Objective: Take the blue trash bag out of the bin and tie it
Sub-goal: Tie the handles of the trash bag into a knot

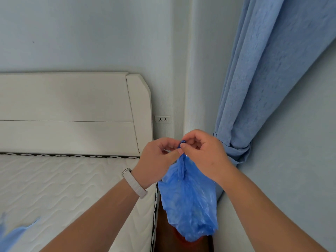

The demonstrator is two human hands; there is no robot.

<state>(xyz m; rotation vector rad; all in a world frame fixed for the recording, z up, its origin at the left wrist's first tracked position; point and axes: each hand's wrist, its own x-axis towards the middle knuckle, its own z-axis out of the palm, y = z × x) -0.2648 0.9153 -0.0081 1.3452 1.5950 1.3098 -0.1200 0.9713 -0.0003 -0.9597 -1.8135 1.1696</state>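
The blue trash bag [189, 202] hangs in the air between the bed and the wall, its top gathered into a thin twisted neck. My left hand [158, 160] and my right hand [203, 151] meet at that neck, both pinching the bunched plastic near a small blue loop or knot at the fingertips. Under the bag's bottom a small piece of a red-orange rim [179, 235] shows, probably the bin; most of it is hidden by the bag.
A bare white quilted mattress [63, 188] and cream headboard [72, 113] fill the left. A tied-back blue curtain [263, 79] hangs at the right beside the wall. A wall socket [163, 119] sits behind the hands. Another blue plastic piece [11, 235] lies on the mattress corner.
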